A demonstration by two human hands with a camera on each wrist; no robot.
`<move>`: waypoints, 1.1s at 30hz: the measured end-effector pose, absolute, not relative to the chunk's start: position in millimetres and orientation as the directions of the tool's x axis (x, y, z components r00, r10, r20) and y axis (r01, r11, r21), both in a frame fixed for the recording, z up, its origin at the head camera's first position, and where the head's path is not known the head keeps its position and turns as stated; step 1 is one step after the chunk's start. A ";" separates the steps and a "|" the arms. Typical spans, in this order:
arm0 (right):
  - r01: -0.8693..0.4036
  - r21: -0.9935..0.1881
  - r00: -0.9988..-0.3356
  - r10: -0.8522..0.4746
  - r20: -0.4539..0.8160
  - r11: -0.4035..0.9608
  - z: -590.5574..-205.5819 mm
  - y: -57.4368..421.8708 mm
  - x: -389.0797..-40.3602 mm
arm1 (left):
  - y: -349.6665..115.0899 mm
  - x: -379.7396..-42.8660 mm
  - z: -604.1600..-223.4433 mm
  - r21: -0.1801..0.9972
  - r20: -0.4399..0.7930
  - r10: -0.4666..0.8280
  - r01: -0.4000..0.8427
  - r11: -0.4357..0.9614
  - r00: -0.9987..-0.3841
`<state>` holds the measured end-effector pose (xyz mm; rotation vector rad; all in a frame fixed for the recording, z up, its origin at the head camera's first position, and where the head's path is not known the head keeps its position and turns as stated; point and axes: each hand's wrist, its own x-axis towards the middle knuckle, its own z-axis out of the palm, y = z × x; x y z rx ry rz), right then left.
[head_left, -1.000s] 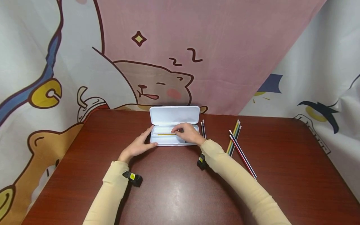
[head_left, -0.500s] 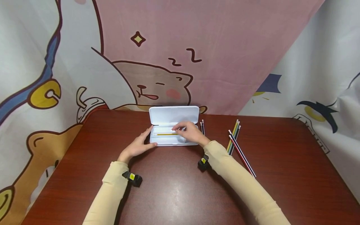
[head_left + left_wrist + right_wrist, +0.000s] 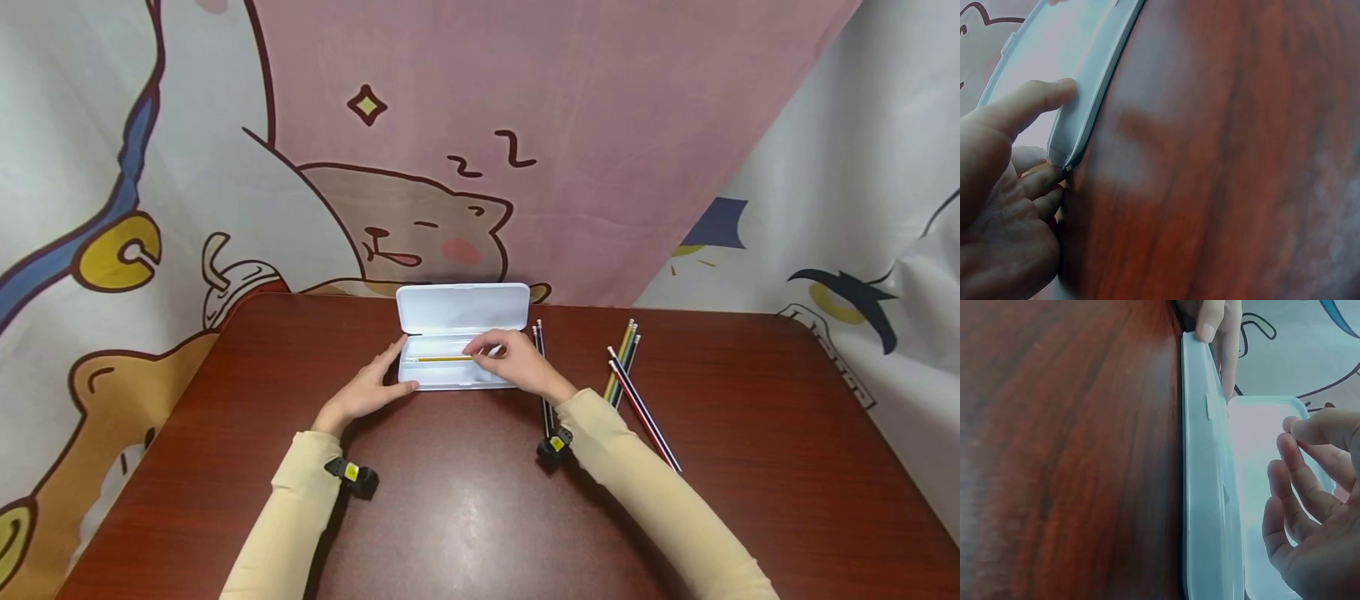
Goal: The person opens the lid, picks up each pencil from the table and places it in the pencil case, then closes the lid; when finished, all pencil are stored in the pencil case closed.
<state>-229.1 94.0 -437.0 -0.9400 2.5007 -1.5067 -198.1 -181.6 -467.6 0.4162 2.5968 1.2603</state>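
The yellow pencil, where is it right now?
In the head view the yellow pencil lies inside the open white pencil case at the table's far middle, between the left hand and the right hand.

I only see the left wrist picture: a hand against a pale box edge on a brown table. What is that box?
Observer: It is a white pencil case lying open, its lid tipped up at the back.
Visitor: Is anything inside it?
Observer: Yes, one yellow pencil lies lengthwise in the tray.
Visitor: And the other hand?
Observer: The right hand hangs over the tray's right part, fingertips at the pencil's end; whether it pinches the pencil I cannot tell.
Visitor: Are there more pencils?
Observer: Several loose pencils lie on the table to the right of the case.
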 end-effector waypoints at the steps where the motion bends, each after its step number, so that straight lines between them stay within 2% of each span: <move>1: -0.465 -0.823 -0.805 -0.541 0.242 0.325 -436.8 95.1 -227.1 | -181.5 -198.1 -467.6 0.794 -0.080 0.346 0.150 0.589 -0.935; 12: -0.444 -0.827 -0.800 -0.568 0.193 0.344 -444.9 108.8 -206.7 | -180.4 -197.5 -466.2 0.798 -0.077 0.350 0.153 0.583 -0.934; 26: -0.403 -0.838 -0.840 -0.511 0.181 0.367 -444.9 134.2 -190.7 | -181.4 -199.9 -467.5 0.790 -0.082 0.351 0.154 0.594 -0.933; 33: -0.359 -0.858 -0.864 -0.479 0.156 0.367 -417.0 144.3 -171.7 | -181.5 -198.8 -467.6 0.786 -0.089 0.346 0.148 0.601 -0.934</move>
